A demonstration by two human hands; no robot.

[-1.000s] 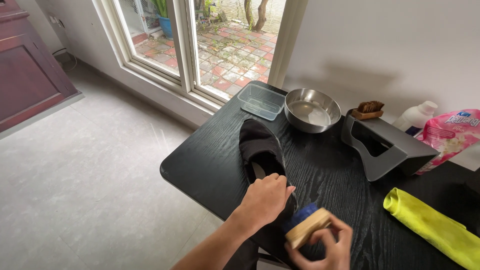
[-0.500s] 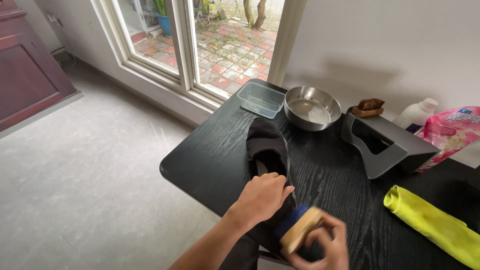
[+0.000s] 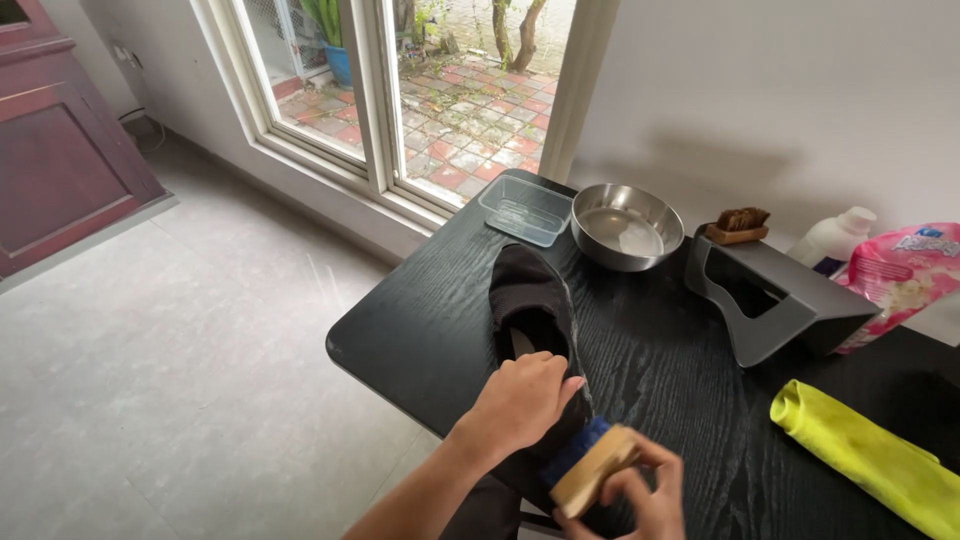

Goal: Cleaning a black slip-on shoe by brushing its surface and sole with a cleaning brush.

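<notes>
A black slip-on shoe [image 3: 527,295] lies on the black table [image 3: 420,330], toe toward the window. My left hand [image 3: 522,400] grips its heel end from above. My right hand [image 3: 640,495] holds a wooden brush with blue bristles [image 3: 585,465], bristles pressed against the shoe's heel side next to my left hand. The heel itself is hidden under my hands.
At the table's far end stand a clear plastic tub [image 3: 525,208] and a steel bowl of water [image 3: 626,225]. A grey stand [image 3: 775,300] carries a small brown brush [image 3: 738,225]. A white bottle [image 3: 830,240], a pink pouch [image 3: 895,275] and a yellow cloth [image 3: 865,455] lie at the right.
The brush has slid left and down along the shoe's heel, and the shoe has turned slightly under my left hand. The view has shifted a little.
</notes>
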